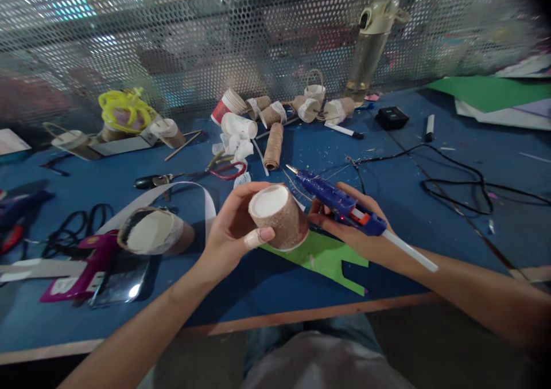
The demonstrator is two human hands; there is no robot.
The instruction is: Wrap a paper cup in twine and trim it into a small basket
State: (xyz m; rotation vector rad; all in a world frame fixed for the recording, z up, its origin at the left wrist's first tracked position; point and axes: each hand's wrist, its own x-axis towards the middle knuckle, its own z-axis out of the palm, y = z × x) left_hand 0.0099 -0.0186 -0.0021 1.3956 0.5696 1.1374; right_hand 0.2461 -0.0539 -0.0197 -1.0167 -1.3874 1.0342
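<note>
My left hand (235,231) is closed around a paper cup wrapped in brown twine (279,217), held bottom-up with its white base facing me, thumb pressed on its side. My right hand (350,231) grips a blue hot glue gun (340,201) with an orange trigger; its nozzle points up-left, just beyond the cup, and a white glue stick (408,251) sticks out of its back. Both hands hover above a green paper cutout (325,258) lying on the blue table (387,165).
A twine-covered cup with a handle (152,233) lies at the left beside a white strip and a magenta tool (81,268). Scissors (224,168), a twine spool (274,145), several cups, a bottle (370,47), black cables (456,185), a marker (429,127) and green card (486,90) surround the work spot.
</note>
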